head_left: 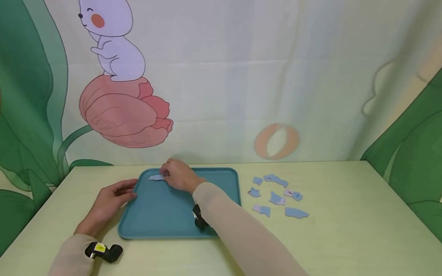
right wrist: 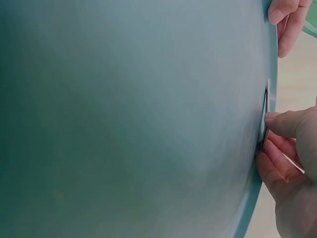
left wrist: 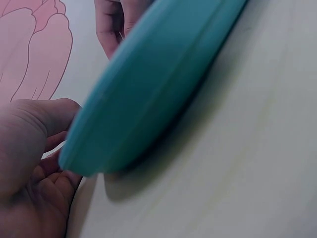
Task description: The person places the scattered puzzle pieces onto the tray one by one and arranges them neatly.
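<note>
My right hand pinches a light blue puzzle piece near the far left corner of a teal tray. In the right wrist view the piece shows edge-on between thumb and fingers, close by the tray's rim. My left hand holds the tray's left edge. Its thumb lies at the rim, with the other fingers below it, partly hidden by the tray. Several more flat puzzle pieces, light blue with some pink parts, lie spread on the table right of the tray.
The pale table runs back to a curtain printed with a rabbit and a tulip. Green printed leaves hang at both sides. Each wrist wears a small black camera.
</note>
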The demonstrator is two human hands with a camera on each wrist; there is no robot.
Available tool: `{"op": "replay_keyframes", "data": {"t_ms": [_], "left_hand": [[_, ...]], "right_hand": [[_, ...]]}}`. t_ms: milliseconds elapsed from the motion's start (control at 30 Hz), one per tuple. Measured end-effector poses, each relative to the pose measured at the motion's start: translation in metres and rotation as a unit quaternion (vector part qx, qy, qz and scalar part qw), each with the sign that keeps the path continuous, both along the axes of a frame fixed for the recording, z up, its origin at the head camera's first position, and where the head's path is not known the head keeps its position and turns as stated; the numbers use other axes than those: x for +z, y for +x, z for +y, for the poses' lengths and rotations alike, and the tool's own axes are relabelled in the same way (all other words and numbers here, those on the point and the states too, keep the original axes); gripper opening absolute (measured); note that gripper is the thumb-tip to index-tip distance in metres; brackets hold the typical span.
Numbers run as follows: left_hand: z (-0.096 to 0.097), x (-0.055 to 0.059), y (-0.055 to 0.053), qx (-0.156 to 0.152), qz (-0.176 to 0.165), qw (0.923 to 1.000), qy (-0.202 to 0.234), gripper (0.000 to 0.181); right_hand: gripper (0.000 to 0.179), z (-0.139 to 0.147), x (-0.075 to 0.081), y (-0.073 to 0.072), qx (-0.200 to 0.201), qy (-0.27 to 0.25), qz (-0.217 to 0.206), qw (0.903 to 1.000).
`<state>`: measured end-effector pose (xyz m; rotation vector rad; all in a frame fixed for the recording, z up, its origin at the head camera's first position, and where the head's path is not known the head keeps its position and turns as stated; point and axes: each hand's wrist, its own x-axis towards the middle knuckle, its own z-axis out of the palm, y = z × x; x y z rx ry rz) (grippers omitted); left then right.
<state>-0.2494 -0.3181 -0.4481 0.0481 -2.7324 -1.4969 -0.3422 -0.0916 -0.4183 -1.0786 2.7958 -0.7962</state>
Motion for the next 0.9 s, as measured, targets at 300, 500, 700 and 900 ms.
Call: {"op": "replay_keyframes", "data": {"t_ms": [300,500,700,900], "left_hand": [[-0.0009,0.0003,-0.0014,0.001,-0.002,0.9999,-0.011,0.053],[0.0007,-0.0001,-0.001,-0.006,0.011,0.9999,-0.001,0.052],[0.001,-0.0007,0.0001,-0.007,0.01,0.9999,-0.001,0.052],[0.0013,0.0007,0.0004,-0.005,0.01,0.9999,0.001,0.051]], "right_hand": [[0.023,-0.0036,-0.0012,-0.0028,0.001,0.005,0.011,0.9999],[0.022,-0.0054,-0.001,-0.0016,-0.004,0.022,0.028,0.9994],[0.022,-0.0047,0.001,0.0024,0.003,0.024,0.036,0.999],[0.02,-0.0011,0.0012,0.0015,0.008,-0.002,0.016,0.9998]]}}
